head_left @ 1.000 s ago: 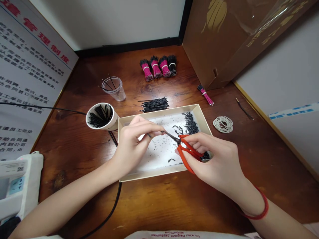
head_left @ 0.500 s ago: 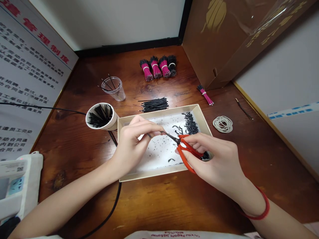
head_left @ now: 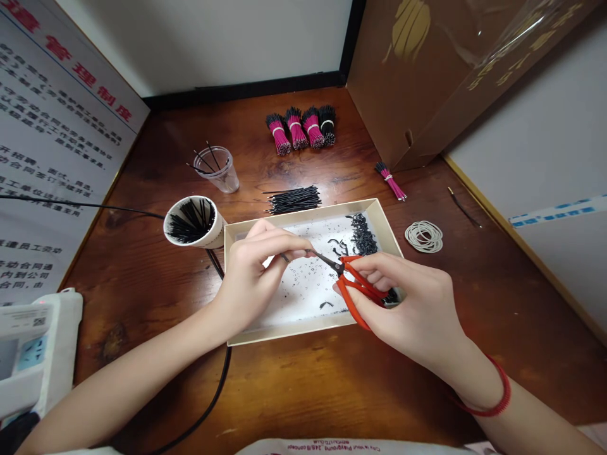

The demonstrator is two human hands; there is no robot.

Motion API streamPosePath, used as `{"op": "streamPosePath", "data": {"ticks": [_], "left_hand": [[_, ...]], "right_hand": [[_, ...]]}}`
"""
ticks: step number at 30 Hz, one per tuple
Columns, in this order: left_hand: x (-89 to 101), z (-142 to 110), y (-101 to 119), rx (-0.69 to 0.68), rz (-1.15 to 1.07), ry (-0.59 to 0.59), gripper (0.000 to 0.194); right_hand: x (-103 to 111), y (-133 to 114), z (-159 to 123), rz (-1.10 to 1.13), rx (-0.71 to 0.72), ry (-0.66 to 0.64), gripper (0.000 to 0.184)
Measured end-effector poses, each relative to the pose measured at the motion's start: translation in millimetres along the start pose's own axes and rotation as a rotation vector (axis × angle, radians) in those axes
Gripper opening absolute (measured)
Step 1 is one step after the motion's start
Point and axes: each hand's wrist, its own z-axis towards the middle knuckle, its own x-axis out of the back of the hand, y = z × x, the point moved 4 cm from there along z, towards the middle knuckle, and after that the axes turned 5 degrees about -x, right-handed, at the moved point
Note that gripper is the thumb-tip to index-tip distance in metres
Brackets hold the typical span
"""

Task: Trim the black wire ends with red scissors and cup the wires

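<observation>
Above a shallow cream box (head_left: pixel 310 333), my left hand (head_left: pixel 258 268) pinches a short dark wire (head_left: pixel 285 258), mostly hidden by the fingers. My right hand (head_left: pixel 410 303) is wrapped round the red handles of a pair of scissors (head_left: pixel 355 287). Their dark blades point left and reach my left fingertips, at the wire's end. Whether the blades touch the wire I cannot tell. Inside the box lie black offcuts (head_left: pixel 363 235), heaped at the right end, with tiny specks scattered over its white bottom.
Behind the box lies a pile of black wires (head_left: pixel 294 200). To the left stand a paper cup (head_left: pixel 219 230) of black wires and a clear plastic cup (head_left: pixel 229 182). Pink bundles (head_left: pixel 296 128) sit farther back. White rubber bands (head_left: pixel 423 236) lie right, near a brown carton (head_left: pixel 389 107).
Hardly anything differs. Both hands, the scissors and the wire keep nearly the same position across the frames.
</observation>
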Motion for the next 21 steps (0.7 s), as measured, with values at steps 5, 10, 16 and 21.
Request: {"op": "streamPosePath", "data": {"ticks": [5, 10, 16, 21], "left_hand": [[-0.5, 0.6, -1.0, -0.002, -0.003, 0.004, 0.031], [-0.1, 0.8, -1.4, -0.005, -0.010, 0.006, 0.031], [0.1, -0.1, -1.2, -0.010, -0.009, 0.008, 0.032], [-0.3, 0.3, -0.7, -0.009, -0.009, 0.005, 0.032]], "right_hand": [[-0.8, -0.2, -0.1, 0.000, -0.008, -0.009, 0.011], [-0.7, -0.5, -0.2, -0.005, -0.007, -0.013, 0.010], [-1.1, 0.3, -0.1, 0.006, -0.009, -0.002, 0.012], [-1.1, 0.5, 0.3, 0.009, -0.008, -0.005, 0.011]]}}
